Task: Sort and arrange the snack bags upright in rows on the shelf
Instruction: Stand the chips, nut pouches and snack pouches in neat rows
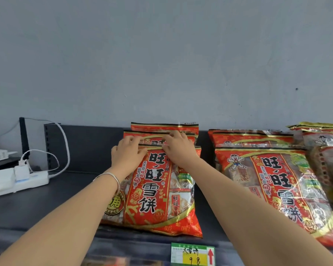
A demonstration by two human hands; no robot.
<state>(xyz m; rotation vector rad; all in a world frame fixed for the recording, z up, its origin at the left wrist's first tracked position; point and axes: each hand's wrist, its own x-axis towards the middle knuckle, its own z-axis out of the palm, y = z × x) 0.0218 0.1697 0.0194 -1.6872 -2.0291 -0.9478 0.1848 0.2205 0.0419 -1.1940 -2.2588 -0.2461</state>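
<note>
At its top seam, under both hands, the front bag [158,189] stands upright at the head of a three-deep row on the shelf [56,198]; the left hand [129,156] curls its fingers over that seam and grips it; the right hand [178,148] lies across it, fingertips reaching the bag behind [152,139], and I cannot tell whether it pinches; the bag looks light, its film slick and crinkly, its crackers brittle, so the stiff seam is the likeliest hold; below the grip it reads 旺旺雪饼; lower still, a price tag [192,254] reads 大雪饼 and 98.
</note>
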